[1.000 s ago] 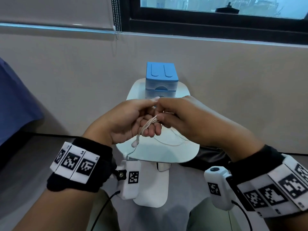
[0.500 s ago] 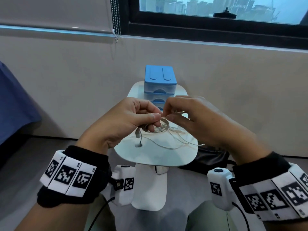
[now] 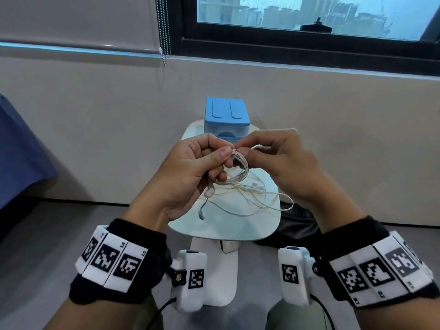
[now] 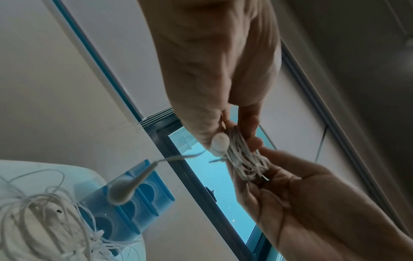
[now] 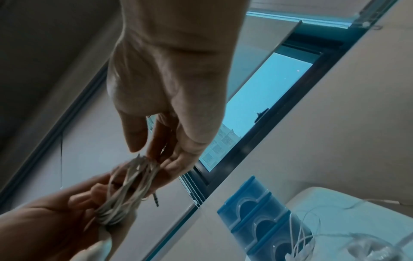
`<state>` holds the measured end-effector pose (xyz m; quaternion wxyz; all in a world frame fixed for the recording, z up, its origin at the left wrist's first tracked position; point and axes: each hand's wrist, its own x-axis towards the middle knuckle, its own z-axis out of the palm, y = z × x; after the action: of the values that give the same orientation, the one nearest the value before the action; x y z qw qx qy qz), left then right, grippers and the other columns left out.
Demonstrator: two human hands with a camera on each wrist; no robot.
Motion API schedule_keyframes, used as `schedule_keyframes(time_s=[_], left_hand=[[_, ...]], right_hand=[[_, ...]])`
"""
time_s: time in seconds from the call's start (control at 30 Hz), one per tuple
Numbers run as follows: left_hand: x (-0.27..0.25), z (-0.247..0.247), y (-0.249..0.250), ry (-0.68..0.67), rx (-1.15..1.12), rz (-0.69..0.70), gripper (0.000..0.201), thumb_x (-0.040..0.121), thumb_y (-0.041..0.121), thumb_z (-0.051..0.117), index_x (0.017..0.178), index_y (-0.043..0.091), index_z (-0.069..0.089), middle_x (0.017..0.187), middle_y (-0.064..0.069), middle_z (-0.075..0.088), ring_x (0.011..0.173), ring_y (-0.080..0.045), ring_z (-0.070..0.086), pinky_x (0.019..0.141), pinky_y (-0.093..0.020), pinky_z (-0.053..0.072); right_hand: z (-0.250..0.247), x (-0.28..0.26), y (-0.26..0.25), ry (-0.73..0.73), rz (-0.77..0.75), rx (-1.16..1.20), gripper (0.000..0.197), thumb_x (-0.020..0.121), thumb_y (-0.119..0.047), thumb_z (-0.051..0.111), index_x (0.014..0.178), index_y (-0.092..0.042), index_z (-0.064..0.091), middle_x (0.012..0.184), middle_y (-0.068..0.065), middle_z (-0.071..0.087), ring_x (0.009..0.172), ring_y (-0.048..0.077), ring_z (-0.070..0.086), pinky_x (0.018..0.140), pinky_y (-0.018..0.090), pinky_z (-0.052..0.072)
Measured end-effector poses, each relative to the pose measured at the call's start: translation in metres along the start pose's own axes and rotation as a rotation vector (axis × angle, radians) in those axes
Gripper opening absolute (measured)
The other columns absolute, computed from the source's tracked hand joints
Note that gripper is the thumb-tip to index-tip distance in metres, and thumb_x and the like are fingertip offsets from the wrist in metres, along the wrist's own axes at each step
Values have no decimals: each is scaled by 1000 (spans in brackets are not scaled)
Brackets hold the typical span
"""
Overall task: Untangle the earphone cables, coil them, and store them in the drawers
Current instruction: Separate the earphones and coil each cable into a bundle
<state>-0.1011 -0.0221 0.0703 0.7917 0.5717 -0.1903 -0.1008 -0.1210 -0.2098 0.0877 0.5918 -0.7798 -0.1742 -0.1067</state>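
A white earphone cable (image 3: 238,170) is wound into a small coil that I hold up above the little white table (image 3: 226,229). My left hand (image 3: 214,163) grips the coil (image 4: 243,159) between thumb and fingers, and two earbuds (image 3: 209,192) dangle below it. My right hand (image 3: 240,151) pinches the top of the same coil (image 5: 125,187); its metal plug (image 5: 155,199) sticks out beside the loops. Another tangled white earphone cable (image 3: 257,198) lies on the table beneath. The blue drawer unit (image 3: 226,120) stands at the table's far edge, drawers pushed in.
The table is small and rounded, standing close to a grey wall under a dark-framed window (image 3: 309,20). A black bag (image 3: 295,227) lies on the floor to the right of the table. Blue fabric (image 3: 21,153) hangs at the left.
The cable, a straight bundle between my hands a second ago, now forms a round coil. Both hands have stayed close together above the table.
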Motion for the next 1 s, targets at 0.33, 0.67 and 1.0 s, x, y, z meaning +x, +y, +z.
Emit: schedule_keyframes(time_s=[0.33,0.67,1.0], left_hand=[[2,4,-12,110,349,131,6,100,12,64,106,10,66,79,-14,70,68,-23,61,63,-36,50],[6,13,-5,-4,436,186,14,101,26,60,106,26,74,91,-18,64,69,-19,55,65,-42,47],[16,14,-13,128,655,169,7,99,18,67,92,18,69,66,7,57,61,-14,59,47,-16,44]], right_hand=[[11,-5,4,-16,143,228,35,89,10,70,120,-2,60,76,22,70,68,23,69,68,23,55],[3,-6,0,23,396,674,34,91,-7,65,118,-22,51,78,-1,66,68,10,58,64,29,32],[-8,-5,8,1,-60,-528,26,96,-13,67,116,-30,65,74,0,74,71,5,70,76,30,57]])
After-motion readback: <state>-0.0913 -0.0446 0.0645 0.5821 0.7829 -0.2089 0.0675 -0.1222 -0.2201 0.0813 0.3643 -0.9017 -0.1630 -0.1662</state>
